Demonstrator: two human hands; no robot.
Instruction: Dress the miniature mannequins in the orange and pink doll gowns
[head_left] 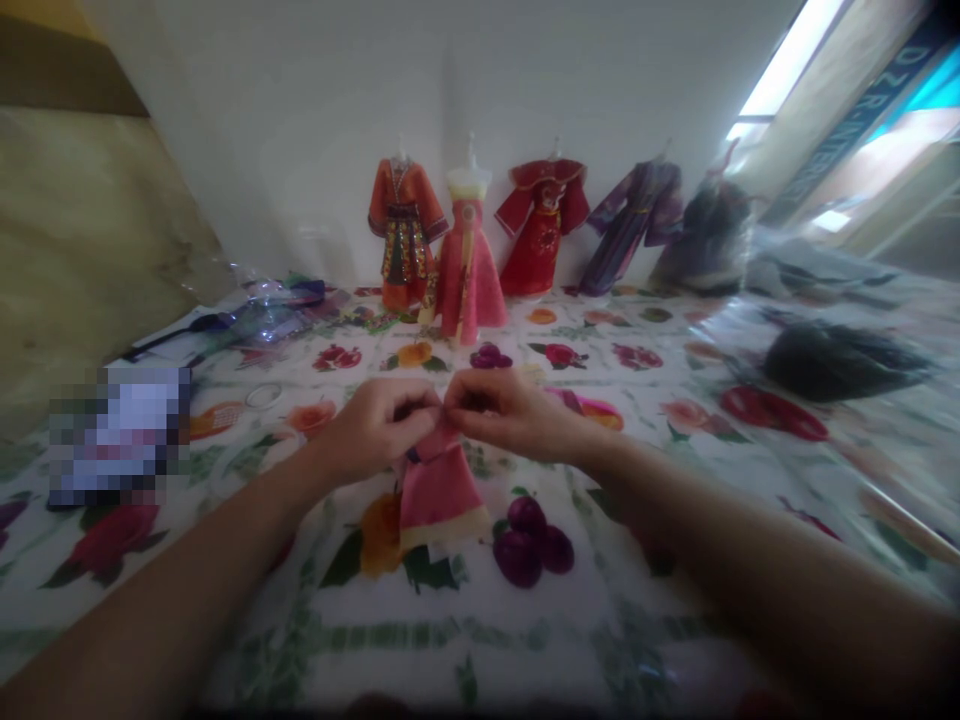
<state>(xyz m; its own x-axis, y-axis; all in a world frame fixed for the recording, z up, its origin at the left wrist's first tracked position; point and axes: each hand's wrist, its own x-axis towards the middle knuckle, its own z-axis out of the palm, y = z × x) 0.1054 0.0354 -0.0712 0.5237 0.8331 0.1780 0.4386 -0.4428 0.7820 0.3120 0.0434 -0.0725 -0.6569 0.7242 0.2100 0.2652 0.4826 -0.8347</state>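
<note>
A small pink doll dress [442,488] with a cream hem hangs down from my two hands over the tablecloth. My left hand [382,425] pinches its upper part from the left, thumb and fingers pressed together. From the right, my right hand [506,412] pinches the same top edge, its fingertips touching or almost touching those of the left. The very top of the dress is hidden behind my fingers. Just behind the hands, a miniature dress form wears a pink gown [472,265] with a cream top.
Along the wall stand other small forms in an orange robe [403,235], a red robe [544,230] and a purple robe [634,225]. A blurred phone-like object [124,440] lies left. Clear plastic [274,300] and a dark bundle [840,360] rest on the fruit-patterned tablecloth [375,635].
</note>
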